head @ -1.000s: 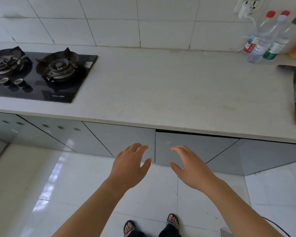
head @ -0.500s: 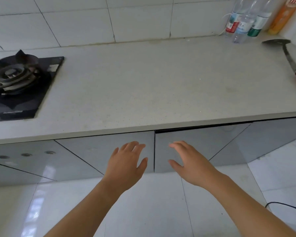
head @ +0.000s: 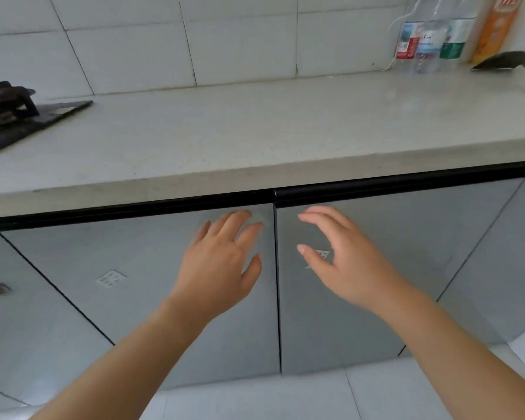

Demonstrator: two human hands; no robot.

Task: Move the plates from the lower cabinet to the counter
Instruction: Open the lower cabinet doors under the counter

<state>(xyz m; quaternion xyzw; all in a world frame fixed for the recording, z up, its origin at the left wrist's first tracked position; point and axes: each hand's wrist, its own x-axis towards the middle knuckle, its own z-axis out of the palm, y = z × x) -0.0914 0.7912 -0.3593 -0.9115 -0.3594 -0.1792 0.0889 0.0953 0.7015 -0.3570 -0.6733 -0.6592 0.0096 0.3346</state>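
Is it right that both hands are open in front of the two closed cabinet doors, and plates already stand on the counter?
No plates. The head view shows the counter without any; left hand and right hand are open before the closed cabinet doors.

Both bare forearms stretched forward, left hand (head: 222, 262) palm down with fingers (head: 240, 219) spread, right hand (head: 343, 262) beside it, fingers loosely curved, thumb apart, both empty, not touching each other
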